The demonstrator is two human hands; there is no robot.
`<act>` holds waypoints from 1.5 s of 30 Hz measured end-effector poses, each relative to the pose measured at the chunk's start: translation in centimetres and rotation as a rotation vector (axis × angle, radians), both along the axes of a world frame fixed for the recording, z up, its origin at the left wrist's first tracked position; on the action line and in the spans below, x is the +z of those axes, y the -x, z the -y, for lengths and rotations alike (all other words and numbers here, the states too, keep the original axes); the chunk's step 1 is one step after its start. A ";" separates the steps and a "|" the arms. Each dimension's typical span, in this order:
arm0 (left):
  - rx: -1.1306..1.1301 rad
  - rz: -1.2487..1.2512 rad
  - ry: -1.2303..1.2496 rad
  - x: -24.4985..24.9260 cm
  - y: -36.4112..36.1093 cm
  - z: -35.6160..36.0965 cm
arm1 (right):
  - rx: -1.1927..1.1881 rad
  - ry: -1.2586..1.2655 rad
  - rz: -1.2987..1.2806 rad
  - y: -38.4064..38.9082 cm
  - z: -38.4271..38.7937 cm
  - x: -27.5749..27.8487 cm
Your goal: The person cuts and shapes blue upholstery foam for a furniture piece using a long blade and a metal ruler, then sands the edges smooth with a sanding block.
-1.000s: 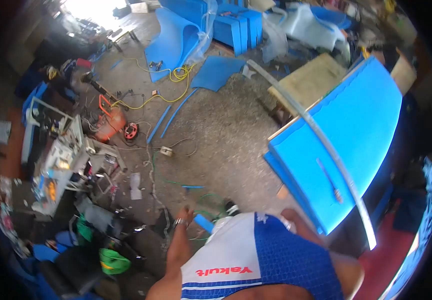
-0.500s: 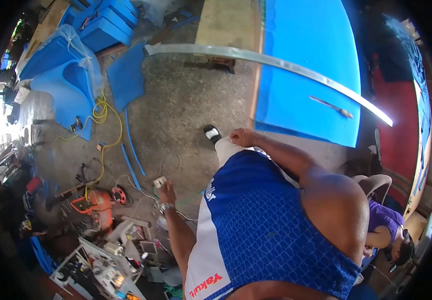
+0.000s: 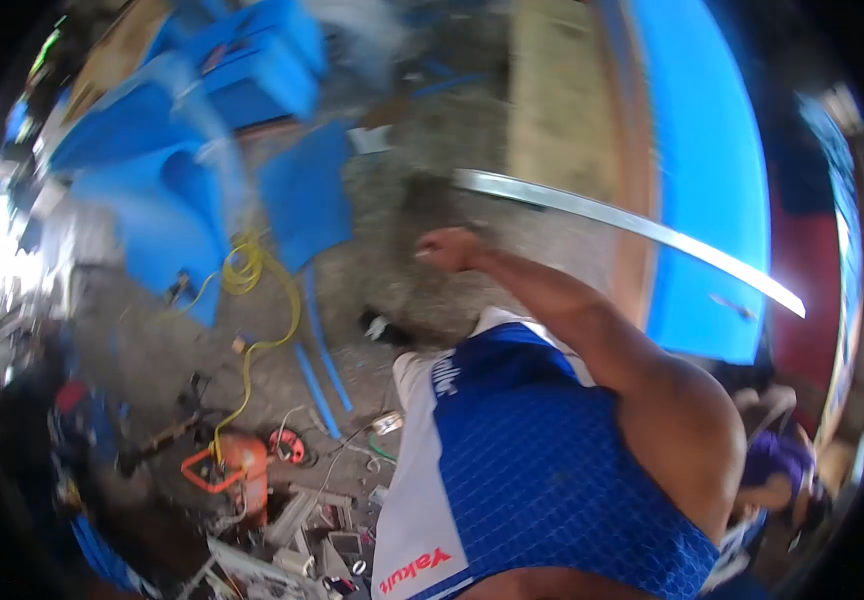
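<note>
My right hand (image 3: 449, 248) reaches forward over the concrete floor, its fingers curled closed. Whatever it may hold is too small to make out. Nearest to it is a long silvery metal bar (image 3: 602, 212), whose near end lies just above and right of the hand, apart from it. The bar crosses a blue sheet (image 3: 702, 180) on a long work surface. A slim tool with a light handle (image 3: 734, 307), blurred, lies on that sheet below the bar. My left hand is out of sight, with my torso covering that side.
A yellow cord (image 3: 297, 310) winds over the floor beside blue cut pieces (image 3: 307, 190) and strips. A white outlet box (image 3: 387, 423) and an orange tool (image 3: 242, 470) lie lower left, near clutter. A person in purple (image 3: 782, 460) is at the right.
My right hand has moved from my thigh out toward the metal bar. My left hand, seen before near the white outlet box, has gone from view. The whole view has shifted.
</note>
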State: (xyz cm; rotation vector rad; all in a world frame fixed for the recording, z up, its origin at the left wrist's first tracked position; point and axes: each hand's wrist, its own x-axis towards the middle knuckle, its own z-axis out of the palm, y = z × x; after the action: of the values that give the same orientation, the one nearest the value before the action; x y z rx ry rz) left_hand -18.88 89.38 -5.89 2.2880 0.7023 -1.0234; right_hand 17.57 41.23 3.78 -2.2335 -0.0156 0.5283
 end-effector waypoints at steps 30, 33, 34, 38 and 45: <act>-0.623 0.798 0.039 6.5 -114.6 11.8 | -0.596 0.407 0.159 -34.0 5.6 -15.5; -1.128 1.248 -0.027 -2.2 -132.3 11.0 | -0.911 0.292 0.154 -34.7 4.3 -10.4; -1.410 1.568 -0.149 -3.1 -137.4 11.1 | -1.125 0.202 0.100 -34.2 3.0 -8.4; -1.180 1.123 -0.032 1.0 -150.9 23.0 | -1.628 0.226 -0.381 -32.9 -9.8 -4.2; -1.331 1.037 -0.060 -2.0 -154.1 29.9 | -1.321 0.151 -0.991 -35.1 -35.4 -2.0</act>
State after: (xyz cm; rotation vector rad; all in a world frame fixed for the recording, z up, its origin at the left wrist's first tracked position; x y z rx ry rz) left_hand 135.22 59.44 -7.85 2.7315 -1.3357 -0.0382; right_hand 52.63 76.64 1.82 -1.3983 1.8496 0.7580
